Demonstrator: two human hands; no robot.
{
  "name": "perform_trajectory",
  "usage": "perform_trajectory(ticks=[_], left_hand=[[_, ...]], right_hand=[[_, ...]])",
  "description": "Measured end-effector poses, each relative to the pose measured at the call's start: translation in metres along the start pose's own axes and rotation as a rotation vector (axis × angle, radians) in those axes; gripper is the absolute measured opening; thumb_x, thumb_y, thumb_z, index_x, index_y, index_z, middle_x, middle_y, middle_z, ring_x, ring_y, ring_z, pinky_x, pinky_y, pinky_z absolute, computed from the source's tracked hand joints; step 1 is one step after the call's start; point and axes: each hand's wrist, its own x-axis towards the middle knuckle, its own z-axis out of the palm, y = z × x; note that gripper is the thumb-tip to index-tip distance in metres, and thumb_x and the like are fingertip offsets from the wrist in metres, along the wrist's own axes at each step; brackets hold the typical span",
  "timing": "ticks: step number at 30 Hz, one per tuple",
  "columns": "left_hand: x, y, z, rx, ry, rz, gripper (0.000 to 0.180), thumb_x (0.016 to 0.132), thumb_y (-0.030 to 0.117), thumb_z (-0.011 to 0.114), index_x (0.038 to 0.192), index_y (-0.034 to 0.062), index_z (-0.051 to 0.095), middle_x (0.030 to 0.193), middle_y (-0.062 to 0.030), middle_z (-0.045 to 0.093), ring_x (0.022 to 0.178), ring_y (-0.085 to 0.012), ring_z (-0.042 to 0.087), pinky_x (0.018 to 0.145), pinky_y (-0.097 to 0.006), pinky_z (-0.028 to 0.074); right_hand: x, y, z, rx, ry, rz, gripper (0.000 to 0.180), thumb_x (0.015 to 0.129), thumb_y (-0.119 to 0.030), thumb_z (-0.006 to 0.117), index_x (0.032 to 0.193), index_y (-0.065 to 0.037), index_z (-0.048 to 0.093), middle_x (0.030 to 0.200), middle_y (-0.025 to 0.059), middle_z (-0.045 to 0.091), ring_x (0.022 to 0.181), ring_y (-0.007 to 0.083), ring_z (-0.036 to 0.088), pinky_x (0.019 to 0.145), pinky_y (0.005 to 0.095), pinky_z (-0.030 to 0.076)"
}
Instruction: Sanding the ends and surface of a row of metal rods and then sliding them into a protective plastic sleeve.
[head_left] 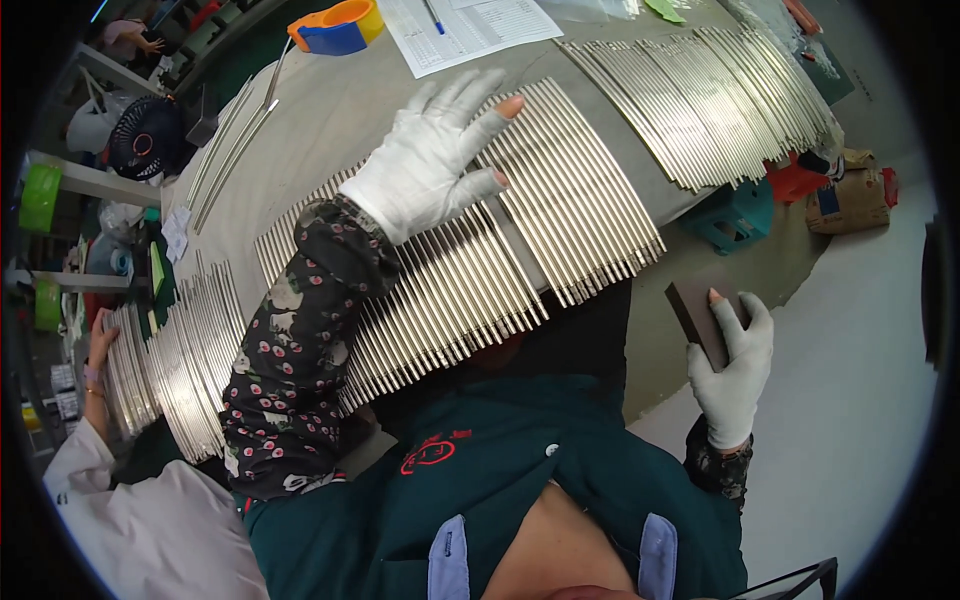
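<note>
The central row of metal rods (450,290) lies side by side on the grey surface (320,110), with a narrow gap toward its right. The left hand (422,165), in a white glove, is over the far part of the central row, its fingers spread apart and closed on nothing; whether the palm presses or only hovers, I cannot tell. To the right of the central row and well apart from it, the gloved right hand (737,365) has its fingers clamped on a dark rectangular block (697,322). A second row of rods (700,105) sits beyond and to the right of the central row; more rods (195,350) lie to its left, where a co-worker's hand (102,340) reaches the outermost ones. Beyond the central row are an orange-and-blue tape dispenser (340,28) and a printed sheet (470,38).

Rolling looks the likeliest trouble: the near ends of the central row seem to overhang the surface, so a sideways push or a snag from the patterned sleeve (285,360) could widen the gap or tip rods off. Bare fingertips on the left glove could get pinched between rods. A slackened grip could drop the block.
</note>
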Motion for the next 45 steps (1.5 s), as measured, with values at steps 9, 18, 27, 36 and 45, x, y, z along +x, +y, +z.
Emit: perform_trajectory(ticks=[9,18,27,36,45], left_hand=[[-0.098,-0.003,-0.005,0.126,-0.295,-0.207,0.069,0.092,0.052,0.041,0.148,0.0151,0.024,0.151,-0.0189,0.024,0.139,-0.0389,0.024,0.111,-0.057,0.018],[-0.07,0.002,0.006,0.125,-0.286,-0.192,0.065,0.092,0.049,0.043,0.144,0.0118,0.029,0.15,-0.0179,0.027,0.138,-0.0378,0.026,0.111,-0.056,0.017],[-0.053,0.016,0.013,0.096,-0.359,0.022,0.074,0.09,0.065,0.032,0.147,0.0174,0.025,0.151,-0.0183,0.024,0.139,-0.0371,0.025,0.11,-0.059,0.018],[-0.066,0.019,0.009,0.031,-0.281,-0.01,0.074,0.089,0.067,0.029,0.146,0.0201,0.028,0.151,-0.0169,0.026,0.138,-0.0372,0.026,0.109,-0.062,0.017],[-0.063,0.02,0.004,0.006,-0.234,-0.02,0.069,0.084,0.052,0.054,0.139,0.0116,0.04,0.148,-0.0145,0.032,0.139,-0.0304,0.027,0.112,-0.057,0.018]], right_hand=[[0.021,-0.011,0.018,0.094,0.037,-0.095,0.056,0.06,-0.009,0.067,0.116,-0.008,0.062,0.117,0.0196,0.051,0.104,0.0352,0.052,0.09,0.0411,0.045],[0.02,-0.035,0.022,0.139,0.016,-0.189,0.06,0.059,-0.012,0.07,0.117,-0.012,0.06,0.117,0.0182,0.05,0.103,0.035,0.051,0.087,0.0422,0.045],[0.007,-0.058,0.03,0.19,-0.058,-0.265,0.067,0.054,-0.017,0.075,0.119,-0.014,0.059,0.121,0.0204,0.047,0.102,0.0355,0.051,0.085,0.0435,0.046],[0.006,-0.073,0.036,0.189,-0.077,-0.302,0.07,0.052,-0.018,0.077,0.12,-0.013,0.059,0.12,0.0196,0.047,0.102,0.0351,0.051,0.084,0.0428,0.046],[0.043,-0.117,0.069,0.008,-0.011,-0.353,0.063,0.06,-0.024,0.076,0.119,-0.013,0.059,0.112,0.0199,0.047,0.091,0.0328,0.052,0.073,0.04,0.049]])
